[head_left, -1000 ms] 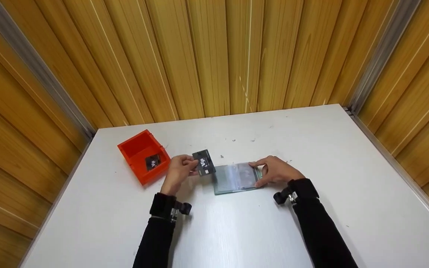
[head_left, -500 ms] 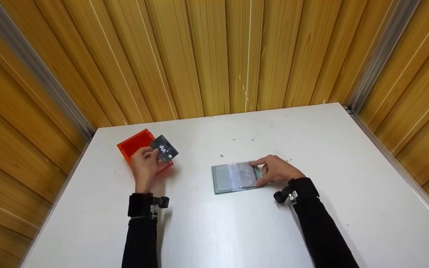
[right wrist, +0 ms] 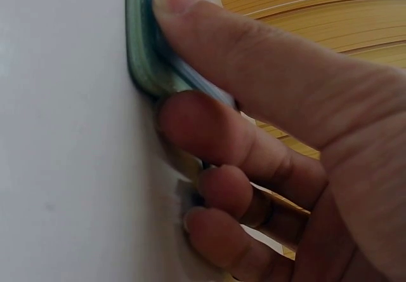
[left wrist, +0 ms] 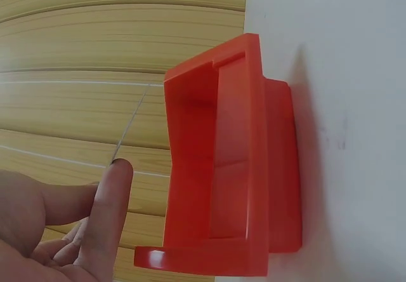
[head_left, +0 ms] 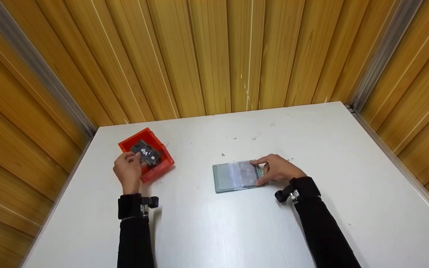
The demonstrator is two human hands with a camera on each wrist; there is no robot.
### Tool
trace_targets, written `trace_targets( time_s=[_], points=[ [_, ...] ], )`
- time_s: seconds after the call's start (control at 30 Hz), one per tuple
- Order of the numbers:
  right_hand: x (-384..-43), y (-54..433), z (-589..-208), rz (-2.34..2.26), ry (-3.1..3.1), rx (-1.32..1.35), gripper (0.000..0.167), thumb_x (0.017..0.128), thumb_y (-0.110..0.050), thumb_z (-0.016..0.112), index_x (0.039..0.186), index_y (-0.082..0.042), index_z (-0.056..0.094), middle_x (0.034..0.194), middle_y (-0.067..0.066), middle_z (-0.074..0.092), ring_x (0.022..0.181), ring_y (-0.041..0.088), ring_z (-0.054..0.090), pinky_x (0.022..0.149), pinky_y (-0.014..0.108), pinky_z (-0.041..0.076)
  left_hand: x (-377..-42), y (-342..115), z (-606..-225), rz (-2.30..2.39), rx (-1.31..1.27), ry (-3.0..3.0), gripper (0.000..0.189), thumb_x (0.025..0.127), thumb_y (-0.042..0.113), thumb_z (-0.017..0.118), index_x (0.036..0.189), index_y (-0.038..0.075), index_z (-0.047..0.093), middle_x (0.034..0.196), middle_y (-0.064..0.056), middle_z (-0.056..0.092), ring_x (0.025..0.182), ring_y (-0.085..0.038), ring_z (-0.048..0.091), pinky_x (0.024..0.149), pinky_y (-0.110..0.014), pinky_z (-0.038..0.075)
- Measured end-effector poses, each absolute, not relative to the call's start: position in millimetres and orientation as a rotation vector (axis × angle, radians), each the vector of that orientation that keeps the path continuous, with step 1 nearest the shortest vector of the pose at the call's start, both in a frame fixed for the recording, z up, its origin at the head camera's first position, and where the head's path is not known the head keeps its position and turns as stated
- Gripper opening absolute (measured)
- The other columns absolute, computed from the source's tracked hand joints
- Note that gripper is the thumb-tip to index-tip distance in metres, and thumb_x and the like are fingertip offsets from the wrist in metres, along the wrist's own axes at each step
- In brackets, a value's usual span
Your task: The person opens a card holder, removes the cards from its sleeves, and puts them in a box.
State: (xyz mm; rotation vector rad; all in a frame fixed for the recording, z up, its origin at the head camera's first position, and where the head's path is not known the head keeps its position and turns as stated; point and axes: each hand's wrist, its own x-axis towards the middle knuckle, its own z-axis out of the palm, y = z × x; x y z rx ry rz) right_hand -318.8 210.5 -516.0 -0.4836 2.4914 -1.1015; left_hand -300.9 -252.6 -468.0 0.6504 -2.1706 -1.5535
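Leftward since half a second ago, the person's left hand (head_left: 127, 172) has carried the black card (head_left: 146, 152) across to above the red box (head_left: 159, 172). Its thumb and fingers pinch the card near one edge, with most of the card projecting beyond the fingertips; the left wrist view shows it edge-on, clear of the rim. The right hand (head_left: 279, 169) grips one end of a green-edged clear holder (head_left: 226, 177), flat on the white table (head_left: 214, 234), thumb on top.
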Motion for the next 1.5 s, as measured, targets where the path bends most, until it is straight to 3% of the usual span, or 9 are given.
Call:
trace_targets(
  time_s=[0.1, 0.2, 0.3, 0.47, 0.63, 0.87, 1.5],
  points=[
    [-318.6, 210.2, -515.4, -1.096, 2.494, -0.481, 0.079, 0.071, -0.018, 0.096, 0.143, -0.015, 0.063, 0.059, -0.003, 0.061, 0.054, 0.007, 0.044, 0.05, 0.021, 0.03, -301.8, -252.6, -471.8, -1.405, 0.63, -2.21, 0.025, 0.102, 0.011, 0.065, 0.12, -0.005, 0.067, 0.111, -0.025, 0.074, 0.085, -0.029, 0.074, 0.076, -0.034, 0.062],
    [-318.2, 209.7, -514.3, -1.096, 2.493, -0.47, 0.08, 0.071, -0.019, 0.096, 0.143, -0.016, 0.063, 0.059, -0.003, 0.061, 0.054, 0.007, 0.043, 0.05, 0.021, 0.029, -302.3, -251.0, -476.7, -1.208, 0.589, -2.259, 0.023, 0.102, 0.009, 0.064, 0.118, -0.007, 0.067, 0.107, -0.027, 0.074, 0.094, -0.038, 0.072, 0.083, -0.044, 0.059],
    [-318.0, 209.1, -514.1, -1.105, 2.49, -0.468, 0.079, 0.071, -0.019, 0.096, 0.143, -0.017, 0.063, 0.058, -0.003, 0.06, 0.053, 0.008, 0.041, 0.049, 0.021, 0.029, -302.7, -247.5, -480.2, -1.096, 0.539, -2.301, 0.023, 0.102, 0.005, 0.062, 0.119, -0.009, 0.066, 0.109, -0.03, 0.073, 0.101, -0.042, 0.069, 0.09, -0.052, 0.056],
    [-317.3, 209.0, -513.6, -1.113, 2.491, -0.475, 0.079, 0.071, -0.02, 0.096, 0.143, -0.017, 0.064, 0.059, -0.003, 0.06, 0.053, 0.008, 0.042, 0.048, 0.021, 0.029, -304.0, -240.0, -483.9, -0.994, 0.514, -2.389, 0.027, 0.103, 0.003, 0.059, 0.126, -0.01, 0.064, 0.118, -0.031, 0.071, 0.108, -0.044, 0.069, 0.097, -0.054, 0.057],
    [-317.2, 210.3, -511.6, -1.096, 2.494, -0.464, 0.079, 0.071, -0.019, 0.096, 0.143, -0.015, 0.063, 0.059, -0.003, 0.059, 0.053, 0.008, 0.043, 0.048, 0.021, 0.031, -306.8, -233.0, -485.0, -0.857, 0.538, -2.451, 0.026, 0.102, 0.002, 0.059, 0.123, -0.012, 0.066, 0.114, -0.033, 0.071, 0.101, -0.046, 0.071, 0.093, -0.054, 0.058],
    [-318.8, 213.1, -513.1, -1.127, 2.476, -0.492, 0.08, 0.071, -0.02, 0.096, 0.144, -0.014, 0.063, 0.058, -0.005, 0.057, 0.052, 0.008, 0.041, 0.047, 0.021, 0.03, -313.1, -226.6, -488.0, -0.564, 0.464, -2.508, 0.021, 0.101, -0.002, 0.055, 0.107, -0.015, 0.071, 0.091, -0.034, 0.072, 0.083, -0.046, 0.073, 0.077, -0.054, 0.062],
    [-318.6, 208.0, -513.2, -1.101, 2.475, -0.428, 0.08, 0.071, -0.019, 0.096, 0.144, -0.017, 0.063, 0.058, -0.004, 0.056, 0.052, 0.009, 0.041, 0.047, 0.022, 0.03, -314.8, -215.4, -490.8, -0.38, 0.473, -2.632, 0.02, 0.101, 0.001, 0.059, 0.103, -0.013, 0.075, 0.083, -0.03, 0.072, 0.076, -0.041, 0.071, 0.076, -0.049, 0.063]
  ],
)
